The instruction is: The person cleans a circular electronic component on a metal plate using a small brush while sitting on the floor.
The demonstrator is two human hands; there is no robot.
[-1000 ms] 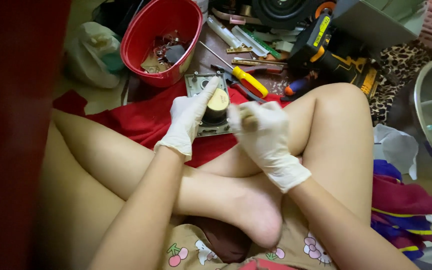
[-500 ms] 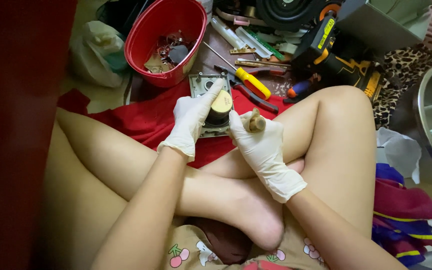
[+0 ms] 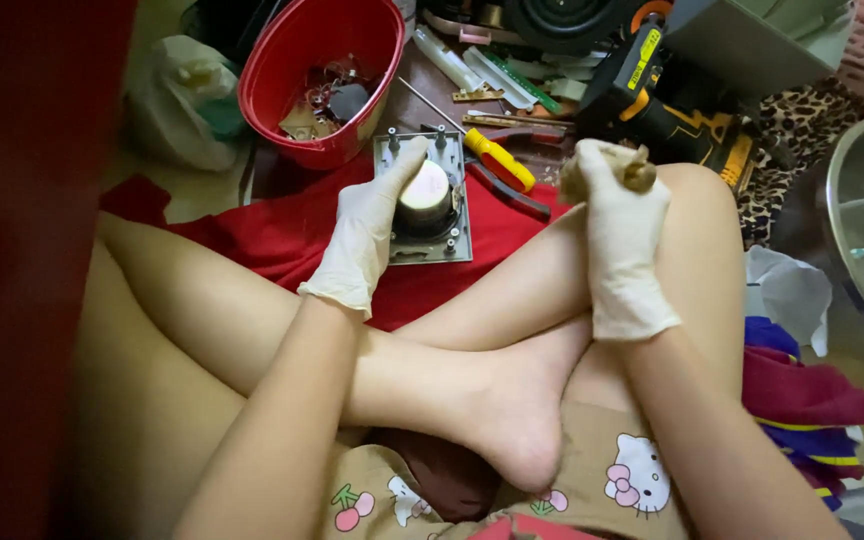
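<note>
I sit cross-legged on the floor, both hands in white gloves. My left hand (image 3: 364, 232) rests against the left side of a round cream-topped cylinder (image 3: 424, 190) mounted on a grey square metal plate (image 3: 430, 242), which lies on a red cloth (image 3: 282, 235). My right hand (image 3: 620, 225) is raised over my right knee, its fingers closed on a small brownish piece (image 3: 638, 172) that I cannot identify.
A red bowl (image 3: 277, 60) holding small parts stands at the back left. A yellow-handled screwdriver (image 3: 500, 162), pliers, metal strips and a yellow-and-black power drill (image 3: 652, 90) lie behind the plate. A metal basin (image 3: 842, 200) and piled cloths sit at the right.
My right hand has lifted away from the cylinder and moved right, over my knee, with the small piece in it. My left hand has stayed on the cylinder.
</note>
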